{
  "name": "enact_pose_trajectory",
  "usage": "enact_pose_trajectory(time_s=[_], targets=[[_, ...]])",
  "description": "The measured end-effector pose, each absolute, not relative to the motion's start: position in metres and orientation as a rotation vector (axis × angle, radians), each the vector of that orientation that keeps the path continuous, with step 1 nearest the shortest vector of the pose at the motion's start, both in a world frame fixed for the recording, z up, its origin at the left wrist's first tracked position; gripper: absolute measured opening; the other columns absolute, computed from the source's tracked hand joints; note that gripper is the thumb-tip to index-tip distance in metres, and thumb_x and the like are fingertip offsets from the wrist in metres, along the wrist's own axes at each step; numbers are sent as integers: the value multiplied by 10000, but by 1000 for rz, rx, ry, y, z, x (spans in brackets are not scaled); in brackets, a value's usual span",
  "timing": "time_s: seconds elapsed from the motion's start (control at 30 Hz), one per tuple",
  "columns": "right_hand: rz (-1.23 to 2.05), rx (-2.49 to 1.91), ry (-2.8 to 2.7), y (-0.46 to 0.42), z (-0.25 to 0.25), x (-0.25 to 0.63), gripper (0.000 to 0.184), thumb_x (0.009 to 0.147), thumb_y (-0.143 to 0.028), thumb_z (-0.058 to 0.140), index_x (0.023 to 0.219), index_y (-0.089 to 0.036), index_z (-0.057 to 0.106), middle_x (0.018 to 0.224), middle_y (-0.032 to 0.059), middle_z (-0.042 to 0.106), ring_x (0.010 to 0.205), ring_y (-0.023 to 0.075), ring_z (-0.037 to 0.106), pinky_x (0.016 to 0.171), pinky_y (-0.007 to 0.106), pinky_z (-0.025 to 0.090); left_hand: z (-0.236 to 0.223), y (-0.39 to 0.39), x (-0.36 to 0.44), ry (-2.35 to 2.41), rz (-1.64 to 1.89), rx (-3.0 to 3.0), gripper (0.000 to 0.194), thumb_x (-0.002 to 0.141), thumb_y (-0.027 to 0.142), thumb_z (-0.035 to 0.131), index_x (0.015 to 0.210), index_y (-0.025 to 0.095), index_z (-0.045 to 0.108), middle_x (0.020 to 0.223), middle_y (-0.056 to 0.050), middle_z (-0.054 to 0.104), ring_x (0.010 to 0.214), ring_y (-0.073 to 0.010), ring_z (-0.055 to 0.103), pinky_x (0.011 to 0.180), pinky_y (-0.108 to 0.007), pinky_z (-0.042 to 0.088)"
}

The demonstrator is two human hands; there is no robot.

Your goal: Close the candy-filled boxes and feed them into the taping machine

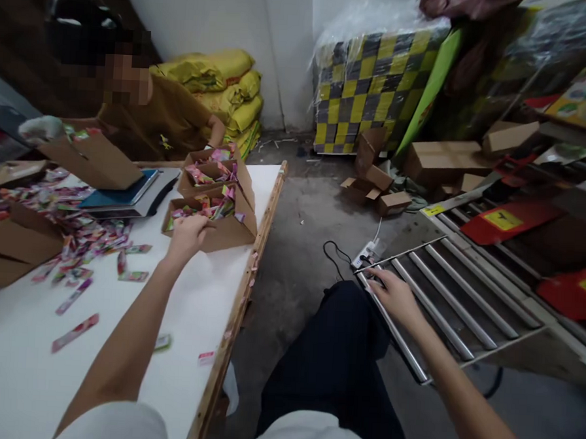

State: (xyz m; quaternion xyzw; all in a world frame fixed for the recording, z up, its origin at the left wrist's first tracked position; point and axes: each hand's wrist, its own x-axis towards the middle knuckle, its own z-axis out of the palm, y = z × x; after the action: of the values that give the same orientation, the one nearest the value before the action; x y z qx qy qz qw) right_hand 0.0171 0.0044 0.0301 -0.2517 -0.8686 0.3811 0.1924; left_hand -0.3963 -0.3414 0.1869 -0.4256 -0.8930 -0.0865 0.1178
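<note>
My left hand (188,234) reaches across the white table (190,306) and curls over the near rim of an open cardboard box (223,232) filled with small colourful sachets. A second such box (212,169) stands just behind it. My right hand (392,293) rests on the near end of a metal roller conveyor (446,299), fingers bent over the first roller. My dark trouser leg (335,359) lies between the table and the conveyor.
Loose sachets (80,247) litter the table's left part, beside a scale (127,198) and more cardboard boxes (11,241). A person in a brown shirt (165,121) sits behind the table. Yellow sacks (231,88), checkered bundles (369,86), floor cartons (378,184) and a power strip (364,256) stand beyond.
</note>
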Motion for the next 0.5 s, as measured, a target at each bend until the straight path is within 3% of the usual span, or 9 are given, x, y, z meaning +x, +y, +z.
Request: enact_pose_trajectory(time_s=[0.13,0.3,0.4,0.5], targets=[[1260,-238,-2476,-90,90,-66,313,916,-276,558,1207,-210,651,1186,103,658,1129,251,625,1012,395,512,184,-415,-340,-2540,-268,-1232,224,891,357,492,827,205,644,883,-86,707,897,-284,624,911,-431,346],[1491,250,-2338,-226,139,-140,441,891,-205,705,1298,-190,538,1243,108,577,1145,226,577,985,345,492,183,-494,-251,-2496,-250,-1231,207,954,322,505,861,215,655,795,-37,667,798,-230,611,865,-398,353],[1560,336,-2266,-273,148,-158,267,874,-124,690,1115,-179,588,1114,77,589,1058,206,583,918,309,487,180,-517,-215,-2348,-357,-1160,126,929,325,593,951,211,643,874,-51,653,868,-234,607,877,-395,399],[1550,320,-2226,-282,154,-160,120,865,-75,645,891,-175,584,929,29,585,903,177,585,828,266,466,176,-539,-211,-2086,-700,-805,314,846,341,694,1091,171,595,1076,-110,617,1041,-261,586,965,-423,444]])
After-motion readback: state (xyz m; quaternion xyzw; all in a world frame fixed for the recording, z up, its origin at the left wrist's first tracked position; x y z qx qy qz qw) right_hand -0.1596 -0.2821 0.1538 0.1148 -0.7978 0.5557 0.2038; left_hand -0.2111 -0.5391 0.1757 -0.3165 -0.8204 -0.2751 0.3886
